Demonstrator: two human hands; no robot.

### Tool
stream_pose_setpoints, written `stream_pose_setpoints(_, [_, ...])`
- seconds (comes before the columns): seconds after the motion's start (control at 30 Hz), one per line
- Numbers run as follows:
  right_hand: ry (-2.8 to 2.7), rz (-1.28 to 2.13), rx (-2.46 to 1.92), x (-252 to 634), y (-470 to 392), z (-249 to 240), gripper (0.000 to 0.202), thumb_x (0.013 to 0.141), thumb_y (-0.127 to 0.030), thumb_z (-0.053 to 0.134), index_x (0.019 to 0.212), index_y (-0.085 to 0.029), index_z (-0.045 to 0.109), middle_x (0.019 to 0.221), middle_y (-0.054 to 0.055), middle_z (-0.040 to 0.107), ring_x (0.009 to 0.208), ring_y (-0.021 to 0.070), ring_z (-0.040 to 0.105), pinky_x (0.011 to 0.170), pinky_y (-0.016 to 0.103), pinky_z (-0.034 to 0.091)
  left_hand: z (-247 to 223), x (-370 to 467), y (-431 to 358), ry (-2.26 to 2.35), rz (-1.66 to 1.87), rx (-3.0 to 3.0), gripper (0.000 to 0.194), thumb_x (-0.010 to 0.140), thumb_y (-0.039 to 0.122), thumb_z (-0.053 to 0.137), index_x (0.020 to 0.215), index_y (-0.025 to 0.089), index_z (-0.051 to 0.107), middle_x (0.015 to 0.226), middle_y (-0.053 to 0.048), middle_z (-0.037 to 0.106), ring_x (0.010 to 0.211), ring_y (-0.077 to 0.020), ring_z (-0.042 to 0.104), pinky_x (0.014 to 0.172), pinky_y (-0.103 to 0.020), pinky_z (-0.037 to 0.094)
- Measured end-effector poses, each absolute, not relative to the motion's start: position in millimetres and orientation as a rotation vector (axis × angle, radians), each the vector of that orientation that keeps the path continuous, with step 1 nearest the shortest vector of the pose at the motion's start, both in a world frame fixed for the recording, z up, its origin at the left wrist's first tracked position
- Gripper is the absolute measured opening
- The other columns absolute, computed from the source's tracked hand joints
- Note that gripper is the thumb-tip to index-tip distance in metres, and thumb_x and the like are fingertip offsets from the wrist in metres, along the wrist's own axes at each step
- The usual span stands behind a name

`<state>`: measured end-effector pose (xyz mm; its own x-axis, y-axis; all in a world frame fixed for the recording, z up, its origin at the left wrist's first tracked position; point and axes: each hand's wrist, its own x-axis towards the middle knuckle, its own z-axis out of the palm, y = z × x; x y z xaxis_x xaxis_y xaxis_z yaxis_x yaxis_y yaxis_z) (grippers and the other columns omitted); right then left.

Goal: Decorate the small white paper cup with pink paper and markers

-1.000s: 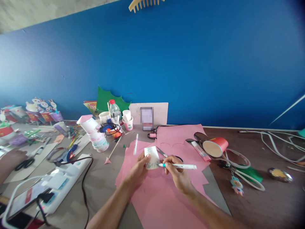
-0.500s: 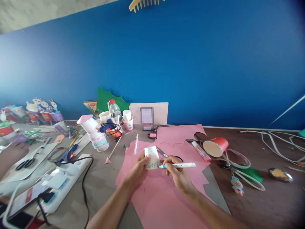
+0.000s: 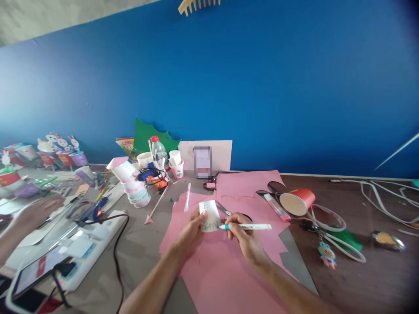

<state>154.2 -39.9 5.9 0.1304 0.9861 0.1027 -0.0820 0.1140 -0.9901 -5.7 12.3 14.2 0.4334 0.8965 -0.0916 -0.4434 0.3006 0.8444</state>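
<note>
My left hand grips a small white paper piece by its left side, thumb on the front. Green markings show near its top and along its lower part; whether it is flat card or a cup wall I cannot tell. In my right hand is a white marker with a teal band, its tip at the paper's lower right edge. Pink paper sheets lie under both hands. Partly hidden behind my right hand are scissors.
Stacked decorated cups stand left, near a bottle. A pink marker and red cup lie right. A phone leans at the back. Another person's hand reaches in far left, above a tablet.
The marker tip stays at the paper's lower right, and my hands have hardly shifted. At far left, the other person's hand has come further into view, over the scissors there.
</note>
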Motion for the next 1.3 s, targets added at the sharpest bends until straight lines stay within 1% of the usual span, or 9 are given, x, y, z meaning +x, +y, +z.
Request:
stream_pose_setpoints(0.2, [-1.111, 1.071, -1.117, 153.8, -40.2, 5.4, 0.019, 0.082, -0.037, 0.055, 0.070, -0.023, 0.058, 0.054, -0.004, 0.052, 0.057, 0.0147, 0.048, 0.062, 0.029, 0.040, 13.4, -6.2, 12.3, 0.651, 0.976, 0.879, 0.038, 0.077, 0.044, 0.078, 0.099, 0.014, 0.068, 0.079, -0.005, 0.070, 0.072, -0.0173, 0.064, 0.063, -0.024, 0.043])
stream_pose_setpoints(0.4, [-1.130, 1.055, -1.120, 153.7, -41.2, 6.4, 0.019, 0.083, -0.036, 0.055, 0.070, -0.023, 0.057, 0.055, -0.004, 0.053, 0.056, 0.0146, 0.047, 0.058, 0.027, 0.039, 10.1, -7.1, 13.5, 0.654, 0.967, 0.867, 0.037, 0.077, 0.043, 0.078, 0.099, 0.015, 0.067, 0.082, -0.004, 0.069, 0.077, -0.0176, 0.064, 0.064, -0.023, 0.043])
stream_pose_setpoints(0.53, [-1.126, 1.072, -1.122, 152.4, -42.3, 7.2, 0.021, 0.084, -0.039, 0.056, 0.070, -0.023, 0.057, 0.055, -0.003, 0.052, 0.054, 0.0141, 0.045, 0.053, 0.026, 0.036, 8.8, -7.4, 13.4, 0.648, 0.976, 0.869, 0.036, 0.078, 0.042, 0.077, 0.099, 0.015, 0.066, 0.083, -0.004, 0.069, 0.076, -0.0171, 0.062, 0.064, -0.024, 0.042])
stream_pose_setpoints(0.67, [-1.122, 1.077, -1.120, 150.3, -43.3, 8.9, 0.021, 0.083, -0.040, 0.058, 0.071, -0.023, 0.059, 0.056, -0.003, 0.053, 0.055, 0.0149, 0.046, 0.055, 0.027, 0.038, 5.8, -8.5, 13.8, 0.657, 0.972, 0.885, 0.036, 0.080, 0.043, 0.076, 0.100, 0.015, 0.066, 0.084, -0.004, 0.069, 0.074, -0.0162, 0.061, 0.062, -0.023, 0.040])
stream_pose_setpoints(0.9, [-1.143, 1.110, -1.153, 149.3, -46.0, 13.1, 0.020, 0.082, -0.041, 0.058, 0.074, -0.022, 0.061, 0.057, -0.002, 0.054, 0.056, 0.0156, 0.047, 0.054, 0.027, 0.037, 1.8, -9.3, 14.9, 0.673, 0.968, 0.886, 0.035, 0.081, 0.043, 0.074, 0.100, 0.015, 0.067, 0.083, -0.004, 0.068, 0.079, -0.0184, 0.062, 0.066, -0.025, 0.042])
stream_pose_setpoints(1.1, [-1.132, 1.113, -1.134, 150.6, -44.7, 10.5, 0.020, 0.082, -0.040, 0.059, 0.073, -0.022, 0.061, 0.057, -0.002, 0.054, 0.057, 0.0158, 0.048, 0.055, 0.027, 0.038, 5.9, -7.9, 14.6, 0.669, 0.976, 0.868, 0.037, 0.078, 0.044, 0.077, 0.098, 0.014, 0.067, 0.081, -0.004, 0.068, 0.076, -0.0175, 0.062, 0.066, -0.024, 0.043])
stream_pose_setpoints(1.2, [-1.130, 1.106, -1.132, 151.8, -42.9, 8.0, 0.020, 0.082, -0.040, 0.058, 0.072, -0.022, 0.060, 0.057, -0.002, 0.053, 0.056, 0.0152, 0.046, 0.054, 0.026, 0.036, 8.1, -7.5, 14.6, 0.663, 0.976, 0.862, 0.038, 0.076, 0.043, 0.079, 0.098, 0.014, 0.067, 0.080, -0.004, 0.068, 0.073, -0.0171, 0.062, 0.064, -0.024, 0.043])
stream_pose_setpoints(1.3, [-1.144, 1.091, -1.127, 153.5, -41.3, 6.2, 0.021, 0.084, -0.040, 0.057, 0.071, -0.022, 0.058, 0.057, -0.003, 0.053, 0.055, 0.0145, 0.045, 0.054, 0.026, 0.035, 9.0, -7.4, 14.4, 0.645, 0.967, 0.865, 0.036, 0.078, 0.042, 0.078, 0.099, 0.015, 0.068, 0.081, -0.003, 0.068, 0.071, -0.0158, 0.062, 0.063, -0.023, 0.042])
